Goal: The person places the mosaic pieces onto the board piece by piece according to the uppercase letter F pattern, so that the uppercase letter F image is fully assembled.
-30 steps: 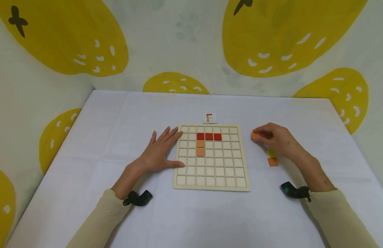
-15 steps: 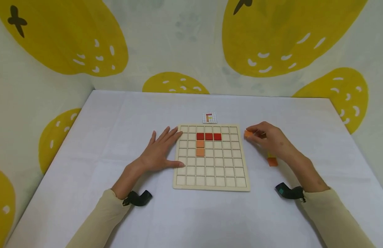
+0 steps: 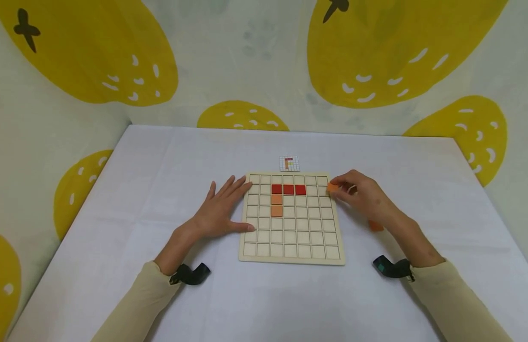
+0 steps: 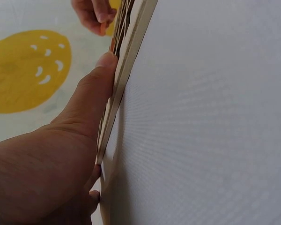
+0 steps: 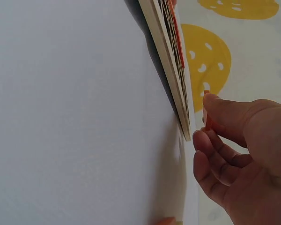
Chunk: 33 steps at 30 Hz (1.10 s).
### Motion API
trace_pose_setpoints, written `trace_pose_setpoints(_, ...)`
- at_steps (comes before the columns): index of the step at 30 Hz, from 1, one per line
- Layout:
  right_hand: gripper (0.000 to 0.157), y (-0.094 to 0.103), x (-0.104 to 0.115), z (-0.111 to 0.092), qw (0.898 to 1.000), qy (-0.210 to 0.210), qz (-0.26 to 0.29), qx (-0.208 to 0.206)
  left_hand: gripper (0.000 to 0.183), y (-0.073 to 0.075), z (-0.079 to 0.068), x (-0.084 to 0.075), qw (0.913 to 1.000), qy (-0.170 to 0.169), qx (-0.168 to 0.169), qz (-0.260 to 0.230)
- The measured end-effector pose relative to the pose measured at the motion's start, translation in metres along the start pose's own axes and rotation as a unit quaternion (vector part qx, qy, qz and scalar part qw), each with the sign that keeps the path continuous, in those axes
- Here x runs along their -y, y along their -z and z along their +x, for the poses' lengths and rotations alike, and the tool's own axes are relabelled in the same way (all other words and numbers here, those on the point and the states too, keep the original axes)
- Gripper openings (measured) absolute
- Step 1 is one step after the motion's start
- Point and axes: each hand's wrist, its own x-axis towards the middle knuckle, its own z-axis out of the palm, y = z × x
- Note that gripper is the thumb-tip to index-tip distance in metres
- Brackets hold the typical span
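Observation:
A square wooden grid board (image 3: 293, 237) lies on the table. Three red tiles (image 3: 288, 189) form a row in its upper part, with two orange tiles (image 3: 276, 205) in a column below the leftmost one. My left hand (image 3: 219, 213) rests spread at the board's left edge, thumb and fingertips on the rim. Between thumb and fingers, my right hand (image 3: 368, 197) pinches an orange square tile (image 3: 331, 188) over the board's right border. The right wrist view shows that held tile (image 5: 206, 112) edge-on, above the tabletop and near the board's corner.
Behind the board lies a small pattern card (image 3: 289, 163) showing a coloured grid figure. Another orange tile (image 3: 375, 226) is on the table under my right wrist, partly covered. A white cloth (image 3: 183, 152) covers the table, and patterned walls stand behind and at the left.
My right hand has moved left with the pinched orange tile, from the table beside the board to its right border. It now hides the loose yellow tile in the head view. My left hand stays put.

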Motion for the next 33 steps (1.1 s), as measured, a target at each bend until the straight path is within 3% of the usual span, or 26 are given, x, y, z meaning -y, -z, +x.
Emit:
trace_pose_setpoints(7,0.026,-0.006,0.005,0.003,0.999,0.037,0.001,-0.003,0.113,0.001,-0.001,-0.001,1.0,-0.001,0.0,-0.001)
trace_pose_setpoints(19,0.026,-0.017,0.018,0.006,0.999,0.026,0.013,0.026,0.113,0.0,-0.001,-0.001,1.0,0.0,0.0,0.003)
trace_pose_setpoints(33,0.026,-0.031,0.026,0.005,0.998,0.047,0.018,0.033,0.112,0.0,-0.001,-0.002,0.9999,-0.007,-0.006,0.007)
